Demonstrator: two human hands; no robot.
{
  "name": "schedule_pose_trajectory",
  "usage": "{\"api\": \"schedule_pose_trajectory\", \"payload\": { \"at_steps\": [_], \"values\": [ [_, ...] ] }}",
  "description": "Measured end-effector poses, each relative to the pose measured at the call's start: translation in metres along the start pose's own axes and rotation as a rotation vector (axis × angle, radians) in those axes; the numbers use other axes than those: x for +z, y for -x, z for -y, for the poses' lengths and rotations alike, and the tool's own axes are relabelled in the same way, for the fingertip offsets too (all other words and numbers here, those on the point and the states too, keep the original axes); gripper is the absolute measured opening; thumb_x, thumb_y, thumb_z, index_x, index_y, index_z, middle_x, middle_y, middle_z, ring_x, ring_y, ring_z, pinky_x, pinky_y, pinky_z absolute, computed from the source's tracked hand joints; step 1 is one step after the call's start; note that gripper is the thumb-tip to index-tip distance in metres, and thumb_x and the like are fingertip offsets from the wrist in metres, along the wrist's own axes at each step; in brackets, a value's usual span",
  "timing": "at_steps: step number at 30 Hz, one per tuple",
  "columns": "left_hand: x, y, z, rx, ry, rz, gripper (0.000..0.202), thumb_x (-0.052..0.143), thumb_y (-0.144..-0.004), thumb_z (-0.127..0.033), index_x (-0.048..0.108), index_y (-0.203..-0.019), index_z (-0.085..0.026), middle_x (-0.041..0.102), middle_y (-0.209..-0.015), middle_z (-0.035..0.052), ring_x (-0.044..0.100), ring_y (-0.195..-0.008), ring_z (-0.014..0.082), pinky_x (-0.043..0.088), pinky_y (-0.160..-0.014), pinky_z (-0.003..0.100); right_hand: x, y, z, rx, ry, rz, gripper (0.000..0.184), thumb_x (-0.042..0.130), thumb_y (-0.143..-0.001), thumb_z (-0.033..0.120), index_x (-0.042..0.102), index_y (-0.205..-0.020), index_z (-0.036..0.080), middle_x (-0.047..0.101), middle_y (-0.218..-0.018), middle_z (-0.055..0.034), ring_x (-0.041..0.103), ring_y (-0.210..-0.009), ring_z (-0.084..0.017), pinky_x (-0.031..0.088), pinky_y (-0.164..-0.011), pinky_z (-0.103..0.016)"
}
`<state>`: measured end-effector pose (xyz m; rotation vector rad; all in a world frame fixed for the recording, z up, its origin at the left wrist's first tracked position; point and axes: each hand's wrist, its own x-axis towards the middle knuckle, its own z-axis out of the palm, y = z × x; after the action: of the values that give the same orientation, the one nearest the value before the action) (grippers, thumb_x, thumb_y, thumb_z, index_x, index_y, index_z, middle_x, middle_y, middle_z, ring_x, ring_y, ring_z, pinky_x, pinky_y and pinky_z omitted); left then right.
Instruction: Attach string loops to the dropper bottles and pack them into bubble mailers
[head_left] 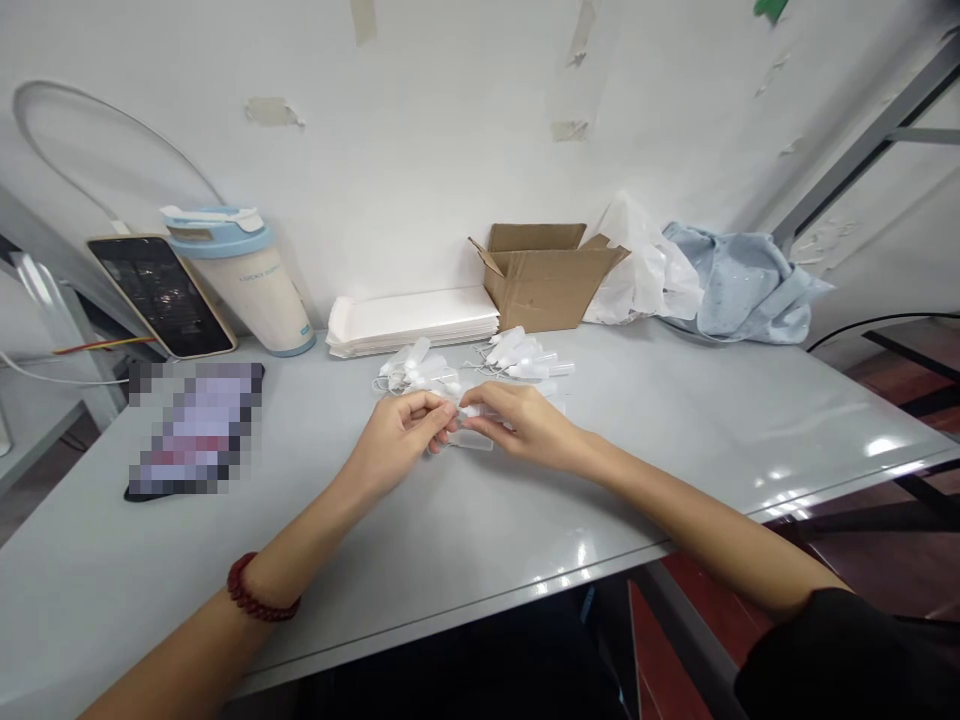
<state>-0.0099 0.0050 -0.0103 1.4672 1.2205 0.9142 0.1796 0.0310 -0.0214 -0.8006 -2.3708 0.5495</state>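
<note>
My left hand (405, 432) is closed, thumb and forefinger pinched together; whatever they grip is mostly hidden. Almost touching it, my right hand (529, 425) pinches a small whitish plastic piece (472, 410), largely covered by the fingers. Under the fingertips a translucent plastic tube (472, 440) lies on the table. Just beyond the hands are two loose piles of small translucent tubes with white ends and thin strings: a left pile (420, 368) and a right pile (525, 355).
Along the wall stand a stack of white envelopes (412, 318), an open cardboard box (544, 290), a white plastic bag (645, 265) and light-blue cloth (750, 285). On the left are a tumbler (259, 290), a propped phone (161, 295) and a blurred-out flat item (196, 430) on the grey table (420, 570).
</note>
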Motion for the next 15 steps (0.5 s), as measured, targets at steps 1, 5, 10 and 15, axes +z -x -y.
{"api": "schedule_pose_trajectory", "payload": {
  "at_steps": [1, 5, 10, 15],
  "values": [
    [0.0008, 0.001, -0.0016, -0.002, -0.004, 0.0, 0.025, 0.061, -0.078, -0.04, 0.063, -0.068, -0.017, 0.061, -0.063, 0.0007, 0.053, -0.055, 0.0124, 0.044, -0.057, 0.026, 0.0004, 0.0007, 0.0005, -0.009, -0.007, 0.009, 0.017, 0.046, -0.093, 0.03, 0.054, -0.1, 0.017, 0.064, -0.089, -0.0083, 0.058, -0.075, -0.016, 0.044, -0.066, -0.028],
    [0.0056, 0.0065, -0.0089, -0.017, -0.024, -0.059, 0.021, 0.063, -0.075, -0.035, 0.063, -0.064, -0.018, 0.06, -0.058, -0.0001, 0.052, -0.053, 0.0125, 0.045, -0.057, 0.026, 0.0018, 0.0031, 0.0053, 0.005, -0.05, 0.021, 0.016, 0.048, -0.093, 0.03, 0.056, -0.099, 0.018, 0.066, -0.084, -0.0058, 0.059, -0.07, -0.014, 0.044, -0.063, -0.026],
    [0.0069, 0.0076, -0.0098, -0.014, -0.026, -0.061, 0.019, 0.061, -0.076, -0.032, 0.063, -0.064, -0.018, 0.06, -0.057, -0.0006, 0.053, -0.054, 0.0123, 0.045, -0.056, 0.025, 0.0024, 0.0038, 0.0079, 0.004, -0.052, 0.014, 0.017, 0.049, -0.093, 0.03, 0.057, -0.1, 0.017, 0.067, -0.082, -0.005, 0.059, -0.068, -0.013, 0.043, -0.062, -0.025],
    [-0.0012, 0.0012, -0.0074, 0.012, -0.054, -0.079, 0.018, 0.063, -0.076, -0.033, 0.066, -0.068, -0.017, 0.064, -0.063, 0.001, 0.054, -0.055, 0.0123, 0.045, -0.057, 0.024, -0.0062, -0.0011, -0.0002, -0.009, 0.014, 0.022, 0.025, 0.054, -0.09, 0.036, 0.056, -0.103, 0.015, 0.065, -0.084, -0.0058, 0.056, -0.071, -0.015, 0.042, -0.064, -0.026]
  ]
}}
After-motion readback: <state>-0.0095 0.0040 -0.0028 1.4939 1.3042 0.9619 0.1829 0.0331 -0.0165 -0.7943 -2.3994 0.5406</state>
